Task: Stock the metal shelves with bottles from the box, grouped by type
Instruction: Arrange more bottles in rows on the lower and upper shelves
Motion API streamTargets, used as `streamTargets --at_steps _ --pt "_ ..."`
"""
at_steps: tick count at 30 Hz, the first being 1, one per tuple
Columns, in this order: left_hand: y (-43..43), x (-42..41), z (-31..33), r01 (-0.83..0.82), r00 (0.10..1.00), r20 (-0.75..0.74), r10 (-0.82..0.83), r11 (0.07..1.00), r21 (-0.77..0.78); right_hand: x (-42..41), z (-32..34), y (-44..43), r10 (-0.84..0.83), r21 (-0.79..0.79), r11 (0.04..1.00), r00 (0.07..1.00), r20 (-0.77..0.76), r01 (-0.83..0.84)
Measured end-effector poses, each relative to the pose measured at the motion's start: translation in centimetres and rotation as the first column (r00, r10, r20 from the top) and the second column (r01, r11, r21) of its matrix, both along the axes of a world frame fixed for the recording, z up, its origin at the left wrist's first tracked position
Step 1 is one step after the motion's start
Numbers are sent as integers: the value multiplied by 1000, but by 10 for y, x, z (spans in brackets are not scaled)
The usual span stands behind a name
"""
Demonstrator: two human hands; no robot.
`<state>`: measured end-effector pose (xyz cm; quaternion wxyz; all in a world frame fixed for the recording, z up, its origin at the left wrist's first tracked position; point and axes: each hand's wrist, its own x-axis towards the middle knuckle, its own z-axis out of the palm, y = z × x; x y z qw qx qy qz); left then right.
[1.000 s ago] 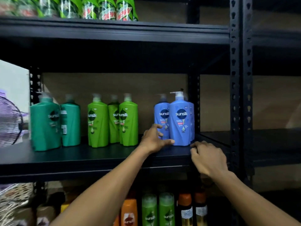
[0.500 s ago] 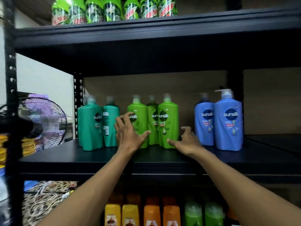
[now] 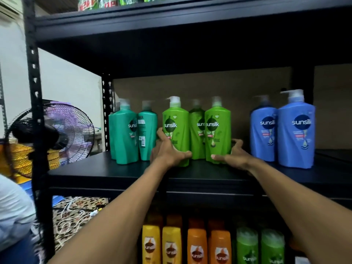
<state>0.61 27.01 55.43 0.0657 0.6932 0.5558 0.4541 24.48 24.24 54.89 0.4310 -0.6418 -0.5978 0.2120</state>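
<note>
Three light green pump bottles stand together on the middle black shelf [image 3: 114, 171]. My left hand [image 3: 166, 151] grips the base of the left green bottle [image 3: 176, 128], thumb across its front. Around the base of the right green bottle [image 3: 218, 130] my right hand [image 3: 231, 155] is curled, fingers behind it. The third green bottle [image 3: 197, 134] stands between and behind them. Two teal bottles [image 3: 126, 136] stand to the left, two blue bottles [image 3: 296, 134] to the right.
Green soda bottles [image 3: 99, 1] line the top shelf. The shelf below holds yellow [image 3: 162, 246], orange [image 3: 208, 246] and small green bottles [image 3: 259, 246]. A fan [image 3: 62, 130] stands left of the black upright post [image 3: 36, 111]. A person's light sleeve [image 3: 13, 202] is at the lower left.
Both hands moved left from the blue bottles to the light green group and now grip its outer bottles. The view shifted left with them.
</note>
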Motion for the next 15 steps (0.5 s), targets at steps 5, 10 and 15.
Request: streamTargets --at_steps 5,10,15 --pt "-38 -44 -6 -39 998 -46 41 998 49 -5 1 -8 31 -60 998 997 67 -27" --pt "-57 -77 -4 -104 994 -21 105 992 66 -7 -1 -10 33 -53 998 997 70 -29" --pt "-58 -78 -8 -126 991 49 123 990 65 -9 1 -11 45 -20 999 998 32 -44"
